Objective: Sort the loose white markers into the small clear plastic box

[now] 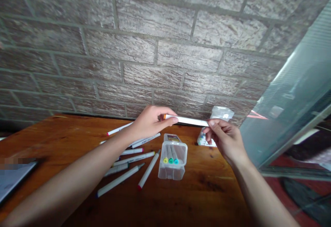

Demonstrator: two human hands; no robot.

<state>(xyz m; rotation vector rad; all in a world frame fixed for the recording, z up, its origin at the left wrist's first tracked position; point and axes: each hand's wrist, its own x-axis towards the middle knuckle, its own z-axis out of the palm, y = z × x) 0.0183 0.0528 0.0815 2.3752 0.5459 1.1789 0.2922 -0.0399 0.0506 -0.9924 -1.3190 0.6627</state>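
Observation:
A white marker point(192, 120) with an orange end is held level above the table by both hands. My left hand point(152, 122) pinches it near the orange end, and my right hand point(224, 135) grips the opposite end between thumb and fingers. Below it stands a clear plastic case point(172, 172) holding three markers with yellow, green and blue ends point(171, 160). Several loose markers point(117, 181) lie scattered on the wood to the left of the case, some partly hidden by my left arm. Behind my right hand, a second clear case point(201, 138) is partly covered.
The wooden table point(207, 192) runs up to a grey brick wall point(170, 54). A tablet or screen point(15, 182) sits at the left edge. To the right, beyond the table, is a glass panel point(289, 92) with a red floor point(274, 185) below.

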